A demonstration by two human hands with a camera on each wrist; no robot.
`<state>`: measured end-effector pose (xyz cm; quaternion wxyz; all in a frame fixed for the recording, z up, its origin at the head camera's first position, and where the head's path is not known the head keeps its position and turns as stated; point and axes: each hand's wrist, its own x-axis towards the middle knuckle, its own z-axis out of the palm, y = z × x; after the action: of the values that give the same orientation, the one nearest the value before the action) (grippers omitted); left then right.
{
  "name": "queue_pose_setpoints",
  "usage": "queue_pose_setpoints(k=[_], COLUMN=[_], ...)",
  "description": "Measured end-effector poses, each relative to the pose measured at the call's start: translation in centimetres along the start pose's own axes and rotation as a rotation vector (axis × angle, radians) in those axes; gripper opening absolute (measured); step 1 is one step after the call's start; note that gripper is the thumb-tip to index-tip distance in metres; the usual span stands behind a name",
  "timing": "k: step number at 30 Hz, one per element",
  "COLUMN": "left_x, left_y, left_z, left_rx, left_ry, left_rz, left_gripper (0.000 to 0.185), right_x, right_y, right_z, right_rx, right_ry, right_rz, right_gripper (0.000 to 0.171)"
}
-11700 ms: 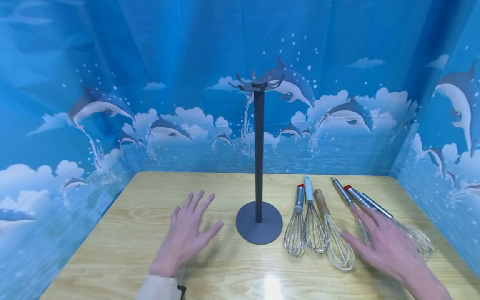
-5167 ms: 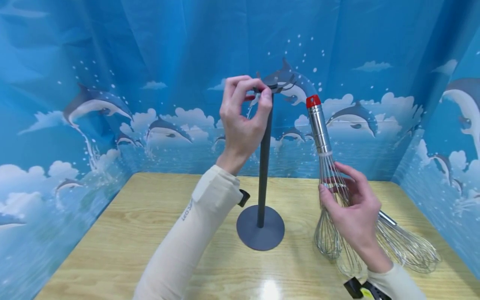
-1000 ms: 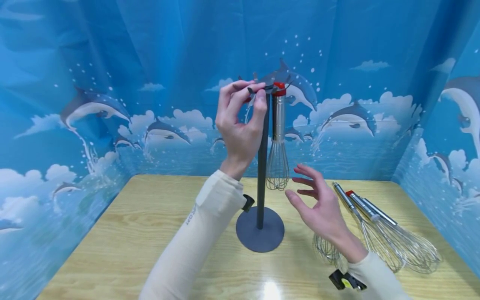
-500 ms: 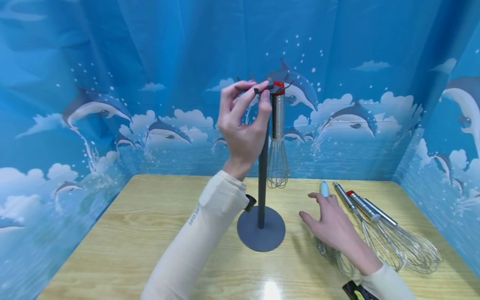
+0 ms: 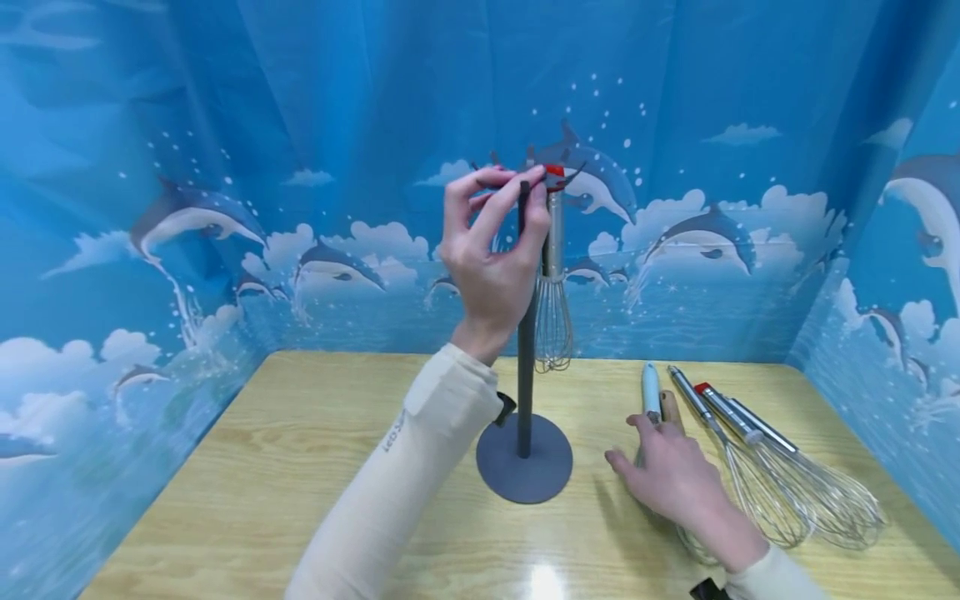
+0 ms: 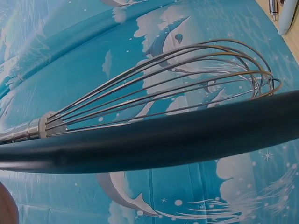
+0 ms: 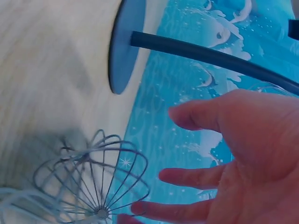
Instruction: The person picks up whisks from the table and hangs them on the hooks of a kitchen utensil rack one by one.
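Head view: one dark stand (image 5: pixel 525 358), upright on one round base (image 5: pixel 524 467); six whisks in all, one hanging and five lying. Hanging, one: red-capped whisk (image 5: pixel 557 237), at the stand's top, handle up, wires down, just behind the pole as seen. Lying on one wooden table (image 5: pixel 322 442), right of the stand, five: one blue whisk (image 5: pixel 650 390), one wooden-handled whisk (image 5: pixel 671 410), and three metal whisks (image 5: pixel 765 429), one of these with a red cap, their wires overlapping. Hands, two: left hand (image 5: pixel 491 258) raised at the stand's top, thumb and forefinger pinching one dark prong, the other fingers bent; right hand (image 5: pixel 678 475) low over the blue and wooden-handled whisks, thumb well apart from the fingers, covering part of both. Sleeves, two, pale. Backdrop (image 5: pixel 375 83), blue, printed with dolphins. Left wrist view: one pole, crossing the full width; one whisk just beside it, wires to the right; two handle ends in the upper right corner. Right wrist view: one base, one pole; wires of at least two whisks, lower left; one thumb and three fingers, extended and spread, gripping nothing; whether a fingertip touches the wires, cannot tell.
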<state>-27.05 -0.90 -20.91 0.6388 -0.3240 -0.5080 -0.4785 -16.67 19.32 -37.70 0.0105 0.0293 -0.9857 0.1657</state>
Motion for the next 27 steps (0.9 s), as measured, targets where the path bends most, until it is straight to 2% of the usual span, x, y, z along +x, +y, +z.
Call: queue_pose_setpoints(k=[6, 9, 14, 19, 23, 27], left_x=[-0.1, -0.1, -0.1, -0.1, -0.3, -0.4], left_y=[0.1, 0.2, 0.3, 0.3, 0.2, -0.2], left_z=[0.0, 0.1, 0.0, -0.2, -0.5, -0.8], left_rx=[0.059, 0.096, 0.141, 0.145, 0.111, 0.028], left_ry=[0.000, -0.007, -0.028, -0.084, -0.108, -0.071], left_rz=[0.024, 0.045, 0.075, 0.074, 0.066, 0.066], left_gripper=[0.016, 0.017, 0.018, 0.022, 0.026, 0.029], right_x=[-0.4, -0.5, -0.3, -0.2, -0.3, -0.4], right_y=[-0.6, -1.0, -1.4, -1.4, -1.3, -0.9], right_z=[1.0, 1.5, 1.9, 2.0, 1.9, 1.7], right_rx=[-0.100, -0.113, -0.063, -0.014, 0.030, 0.104], right_ry=[0.053, 0.082, 0.087, 0.068, 0.049, 0.031], right_rz=[-0.078, -0.130, -0.199, -0.250, -0.258, -0.251], right_gripper=[0.060, 0.054, 0.046, 0.041, 0.041, 0.050])
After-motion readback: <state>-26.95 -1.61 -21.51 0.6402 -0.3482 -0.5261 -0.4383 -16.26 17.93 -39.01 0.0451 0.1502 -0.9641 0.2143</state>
